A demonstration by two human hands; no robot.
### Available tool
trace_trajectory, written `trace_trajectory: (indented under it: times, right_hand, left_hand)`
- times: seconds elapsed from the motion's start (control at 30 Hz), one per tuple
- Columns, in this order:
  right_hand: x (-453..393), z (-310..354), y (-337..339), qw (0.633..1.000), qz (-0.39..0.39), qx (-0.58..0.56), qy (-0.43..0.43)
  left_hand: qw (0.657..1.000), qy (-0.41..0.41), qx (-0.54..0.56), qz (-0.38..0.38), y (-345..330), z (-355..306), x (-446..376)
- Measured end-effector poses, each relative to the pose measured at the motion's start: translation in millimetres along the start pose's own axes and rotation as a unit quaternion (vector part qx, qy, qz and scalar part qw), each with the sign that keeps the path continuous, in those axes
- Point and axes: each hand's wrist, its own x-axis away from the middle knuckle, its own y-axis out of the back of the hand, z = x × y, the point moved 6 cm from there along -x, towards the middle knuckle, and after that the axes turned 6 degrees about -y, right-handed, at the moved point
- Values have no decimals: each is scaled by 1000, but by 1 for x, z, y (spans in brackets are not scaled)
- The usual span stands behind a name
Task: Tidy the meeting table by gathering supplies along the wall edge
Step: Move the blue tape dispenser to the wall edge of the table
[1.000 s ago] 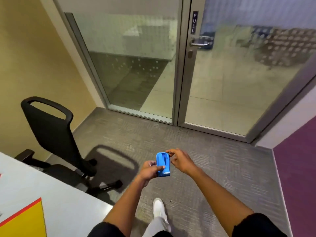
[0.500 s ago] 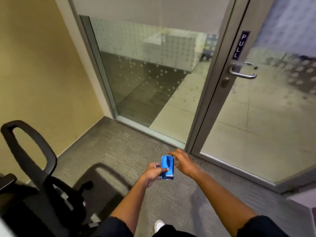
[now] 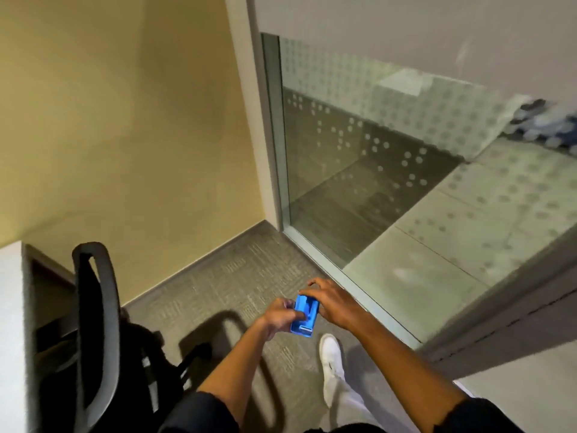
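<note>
A small blue plastic block, a stapler or tape dispenser (image 3: 304, 317), hangs in front of me above the grey carpet. My left hand (image 3: 279, 317) grips its near left side, thumb laid across the top. My right hand (image 3: 332, 304) curls over its far right end, fingers arched over the top edge. The white table (image 3: 11, 339) shows only as a strip at the left edge.
A black mesh office chair (image 3: 93, 323) stands at the lower left, close to the table. A yellow wall (image 3: 125, 135) meets a frosted glass panel (image 3: 390, 167) in the corner ahead. My white shoe (image 3: 331, 354) steps on the carpet.
My view has swung left, away from the door handle and toward the yellow wall and chair. Both hands still hold the blue object the same way.
</note>
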Motion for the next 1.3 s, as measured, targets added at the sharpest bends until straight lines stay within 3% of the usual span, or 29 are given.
trace_trajectory:
  times: [0.2,0.43,0.63,1.0,1.2,1.3]
  right_hand:
    - [-160,4,34,990,56,38,125]
    - [-313,65,64,949,96,75,292]
    - [-414,162,39,900,109,115,405]
    - [-595,370,-12,855,115,144,486]
    - [-634,508,-49,817,163,151,533]
    - [-642,576,-78,798,195,150,550]
  left_hand:
    - [998,14,9,-62,82,-76,-70]
    - [984,47,-19,-169,211,-137,-103]
    - [963,63,2,-263,332,-139,-99]
    - [941,84,30,-325,597,-143,-83]
    - [904,99,48,-413,699,-107,-14]
    - [851,108,105,-503,734,-71,31]
